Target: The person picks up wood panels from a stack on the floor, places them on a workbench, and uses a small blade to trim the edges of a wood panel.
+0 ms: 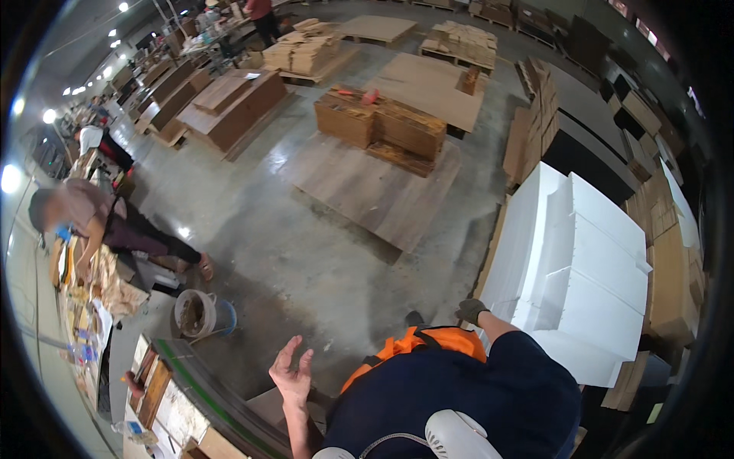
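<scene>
My left hand [290,372] is bare and raised in front of my body at the left. Its fingers are apart, and nothing is in it. Below and to its left is the near end of a workbench with a green-edged strip [200,370]. My right hand [472,310], in a dark glove, hangs out past my orange apron [451,341]. It is nearest to the large stack of white sheets [585,264] on my right, with a small gap between them. Its gloved fingers look bent, but they are too dark and small to tell what they hold, if anything.
A bucket [195,313] stands on the floor at the left, near a person [99,222] bending over a table. Ahead, a brown stack of boards [381,126] rests on a wide wooden panel [367,191]. Further board stacks [231,113] and cardboard [657,237] line both sides.
</scene>
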The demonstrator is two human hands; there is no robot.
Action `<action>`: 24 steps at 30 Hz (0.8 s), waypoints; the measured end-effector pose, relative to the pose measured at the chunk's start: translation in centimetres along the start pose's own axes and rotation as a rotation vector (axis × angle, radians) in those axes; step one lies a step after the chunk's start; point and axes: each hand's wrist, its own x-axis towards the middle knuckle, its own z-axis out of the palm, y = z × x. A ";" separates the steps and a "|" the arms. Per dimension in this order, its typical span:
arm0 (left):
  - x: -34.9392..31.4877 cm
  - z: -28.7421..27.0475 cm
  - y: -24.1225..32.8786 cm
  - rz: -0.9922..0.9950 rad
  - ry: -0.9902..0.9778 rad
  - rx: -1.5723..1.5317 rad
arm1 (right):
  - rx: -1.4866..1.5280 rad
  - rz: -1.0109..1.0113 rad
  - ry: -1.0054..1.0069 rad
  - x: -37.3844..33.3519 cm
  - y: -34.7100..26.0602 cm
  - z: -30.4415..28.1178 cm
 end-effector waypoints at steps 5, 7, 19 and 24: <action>4.4 8.4 1.9 -0.005 -0.159 -0.003 | 0.470 0.302 0.077 -0.8 5.8 -1.4; 6.4 10.6 3.6 -0.030 -0.233 0.041 | 0.462 0.232 0.029 -1.3 8.2 -1.4; 22.3 24.9 0.0 -0.162 -0.347 -0.119 | 0.731 0.453 0.290 4.2 14.3 -8.4; 31.6 33.8 1.2 -0.013 -0.545 -0.152 | 0.517 0.410 0.095 3.4 17.6 -16.9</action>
